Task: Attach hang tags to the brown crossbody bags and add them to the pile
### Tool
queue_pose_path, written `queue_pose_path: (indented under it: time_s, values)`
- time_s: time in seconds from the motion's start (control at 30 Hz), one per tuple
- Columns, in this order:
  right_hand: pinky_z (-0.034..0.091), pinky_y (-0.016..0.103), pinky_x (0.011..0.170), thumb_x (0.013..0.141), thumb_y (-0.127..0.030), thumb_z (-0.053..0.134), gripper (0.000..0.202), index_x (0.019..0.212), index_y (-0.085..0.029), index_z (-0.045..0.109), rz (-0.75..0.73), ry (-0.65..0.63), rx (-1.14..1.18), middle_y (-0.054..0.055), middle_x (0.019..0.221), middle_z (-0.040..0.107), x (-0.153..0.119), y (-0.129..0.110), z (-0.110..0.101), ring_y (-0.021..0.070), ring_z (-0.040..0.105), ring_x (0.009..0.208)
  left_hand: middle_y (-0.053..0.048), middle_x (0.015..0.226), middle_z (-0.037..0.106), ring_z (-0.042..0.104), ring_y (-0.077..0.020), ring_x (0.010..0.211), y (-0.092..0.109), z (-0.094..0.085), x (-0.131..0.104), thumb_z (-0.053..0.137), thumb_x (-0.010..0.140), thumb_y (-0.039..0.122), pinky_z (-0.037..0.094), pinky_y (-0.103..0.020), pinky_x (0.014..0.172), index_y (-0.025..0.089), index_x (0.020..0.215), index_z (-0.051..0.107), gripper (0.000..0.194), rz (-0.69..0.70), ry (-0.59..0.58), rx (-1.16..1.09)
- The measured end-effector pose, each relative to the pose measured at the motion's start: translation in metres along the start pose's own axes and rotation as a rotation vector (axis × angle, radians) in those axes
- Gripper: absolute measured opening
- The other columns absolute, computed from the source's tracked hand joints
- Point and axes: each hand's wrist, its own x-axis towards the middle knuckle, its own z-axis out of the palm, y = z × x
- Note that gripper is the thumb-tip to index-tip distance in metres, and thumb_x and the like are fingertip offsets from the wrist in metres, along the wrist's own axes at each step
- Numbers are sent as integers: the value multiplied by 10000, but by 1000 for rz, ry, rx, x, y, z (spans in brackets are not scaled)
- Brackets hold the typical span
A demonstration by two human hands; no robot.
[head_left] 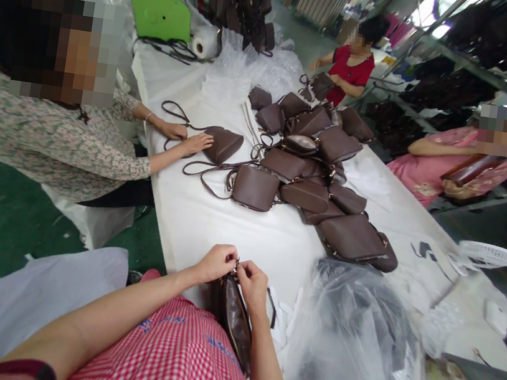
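At the table's near edge a dark brown bag (235, 321) hangs open in front of my red checked apron, its lining showing. My left hand (218, 263) pinches a small metal piece at the bag's top end. Close beside it, my right hand (253, 283) has its fingers pressed on the same small metal fitting. The fingertips of both hands nearly touch, and the fitting is too small to make out well. Beyond my hands a brown bag with a strap (255, 188) lies on the white table (191, 231).
A pile of brown bags (304, 166) covers the table's middle. Clear plastic bags (355, 336) lie at right, near a white fan (487, 253). A person at left handles a brown bag (222, 145); two more people are across the table. Racks stand at far right.
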Motion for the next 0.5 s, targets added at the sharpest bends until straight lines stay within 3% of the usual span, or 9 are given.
queue_pose_path:
  time_s: [0.23,0.33,0.4,0.5]
  values:
    - [429,252,629,799,-360,500,242,687,-191,632,12,61,44,-5,622,624,1,9,-1,163,556,628,24,647,584,518,-106,616,-4,-2,0,477,667,98,394,-212,590,149,696,576,115,-47,-8,-248]
    - [455,267,676,784,-378,527,236,735,-190,661,-11,86,56,55,834,675,1,14,0,210,597,833,30,632,584,539,-106,612,-8,-3,0,503,645,111,411,-220,602,152,679,540,65,-94,-78,-457]
    - [471,276,706,769,-400,567,243,808,-192,686,-17,54,50,88,1007,666,0,17,0,241,577,985,32,623,585,549,-107,613,-9,-5,0,528,627,118,420,-224,614,152,675,528,59,-123,-115,-575]
    - [481,304,758,789,-434,578,292,913,-195,692,42,-128,60,64,930,689,-3,21,-4,219,609,891,26,616,599,542,-96,573,-8,-10,1,528,619,128,423,-226,604,152,696,519,81,-163,-151,-746]
